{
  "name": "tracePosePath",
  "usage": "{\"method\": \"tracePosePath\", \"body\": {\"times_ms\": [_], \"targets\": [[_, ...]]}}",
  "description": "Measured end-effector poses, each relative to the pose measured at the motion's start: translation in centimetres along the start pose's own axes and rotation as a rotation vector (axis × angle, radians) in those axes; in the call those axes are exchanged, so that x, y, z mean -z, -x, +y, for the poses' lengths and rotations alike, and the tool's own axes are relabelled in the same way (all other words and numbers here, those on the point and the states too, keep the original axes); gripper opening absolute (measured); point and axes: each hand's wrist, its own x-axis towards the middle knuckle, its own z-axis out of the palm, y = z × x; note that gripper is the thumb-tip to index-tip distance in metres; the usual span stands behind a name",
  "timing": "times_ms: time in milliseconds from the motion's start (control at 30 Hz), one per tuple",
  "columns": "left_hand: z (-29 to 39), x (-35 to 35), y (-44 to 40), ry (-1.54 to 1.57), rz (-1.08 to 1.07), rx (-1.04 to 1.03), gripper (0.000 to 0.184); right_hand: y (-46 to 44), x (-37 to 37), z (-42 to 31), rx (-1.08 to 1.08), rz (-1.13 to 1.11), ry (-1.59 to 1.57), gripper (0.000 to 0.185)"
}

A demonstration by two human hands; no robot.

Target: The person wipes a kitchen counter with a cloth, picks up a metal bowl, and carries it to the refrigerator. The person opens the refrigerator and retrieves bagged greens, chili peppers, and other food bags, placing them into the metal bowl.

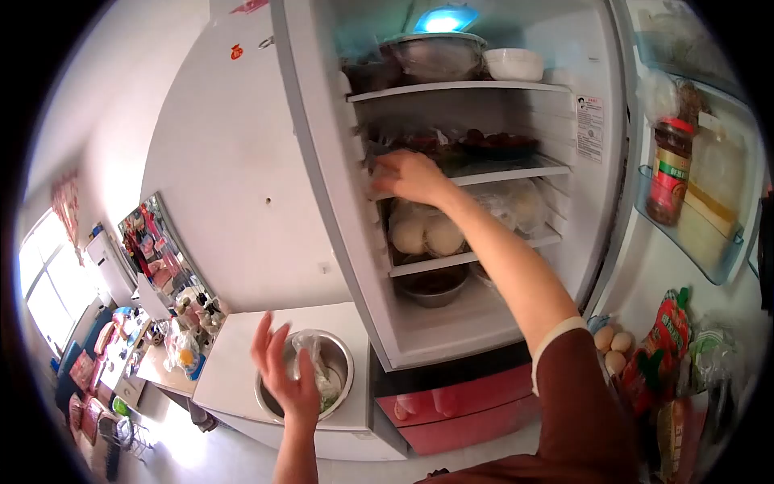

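Where the right hand (pixel 415 176) reaches in, just off centre towards 12 o'clock, its bent fingers meet a bag (pixel 376 155) at the left end of the middle shelf (pixel 516 173). They look curled against the plastic, but blur hides the fingertips, so I cannot tell whether the bag is pinched or only touched. Down at 7 o'clock, the left hand (pixel 292 387) is empty and loose, fingers spread, in front of the basin (pixel 343 363); contact with the rim cannot be made out.

For good handling, I would gather a firm fold of plastic between thumb and fingers and keep the wrist level. Any pull is best made slowly towards 6 o'clock, out past the shelf edge, so the film does not snag. The forearm crosses in front of the buns (pixel 409 235), at 5 o'clock from the right hand, so the elbow wants care there. The dark food (pixel 500 143) at 2 to 3 o'clock from that hand could be nudged by a sideways sweep.

The bag seems to have its long axis roughly along 12 to 6 o'clock, close by the fridge's left wall. Which way its mouth points cannot be told, as the hand covers part of it.
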Motion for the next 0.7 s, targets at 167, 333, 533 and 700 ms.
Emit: {"method": "tracePosePath", "body": {"times_ms": [167, 333, 533, 700], "targets": [[6.3, -7.4, -8.4, 0.025, -0.173, -0.409, 0.048, -0.3, -0.7, -0.6, 0.082, 0.035, -0.063, 0.048], [7.0, -16.0, -13.5, -0.160, -0.226, -0.480, 0.064, -0.4, -0.1, 2.4, 0.327, 0.071, -0.277, 0.038], [7.3, -20.0, -15.5, -0.378, -0.153, -0.513, 0.065, -1.8, 2.8, 8.3, -0.244, 0.194, -0.914, 0.024], [5.0, -21.0, -15.7, -0.493, -0.329, -0.500, 0.050, -7.7, 3.4, 13.8, -0.199, 0.367, -0.047, 0.031]]}}
